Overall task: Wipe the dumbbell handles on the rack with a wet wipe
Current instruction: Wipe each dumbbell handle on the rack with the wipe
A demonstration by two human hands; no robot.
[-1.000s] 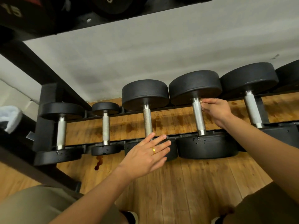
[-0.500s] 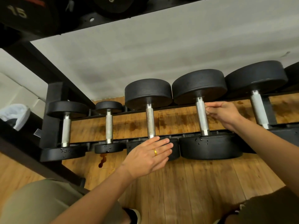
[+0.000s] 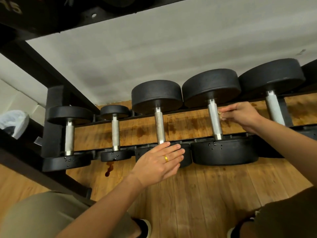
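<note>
Several black dumbbells with steel handles lie in a row on a low black rack (image 3: 53, 121). My left hand (image 3: 159, 160), a gold ring on one finger, rests flat with straight fingers on the near head of the third dumbbell (image 3: 184, 157), just below its handle (image 3: 159, 127). My right hand (image 3: 241, 115) is at the right side of the fourth dumbbell's handle (image 3: 215, 119), near its top. Its curled fingers pinch a small crumpled tan scrap, apparently the wet wipe (image 3: 221, 115), close to the steel.
Smaller dumbbells (image 3: 69, 138) (image 3: 115, 133) lie to the left and a large one (image 3: 274, 109) to the right. An upper shelf (image 3: 103, 12) with weights hangs overhead. A white bundle (image 3: 13, 122) sits far left. A dark stain (image 3: 109, 169) marks the wooden floor.
My right hand has drawn slightly away from the fourth handle to its right side. The left hand stays on the third dumbbell's near head.
</note>
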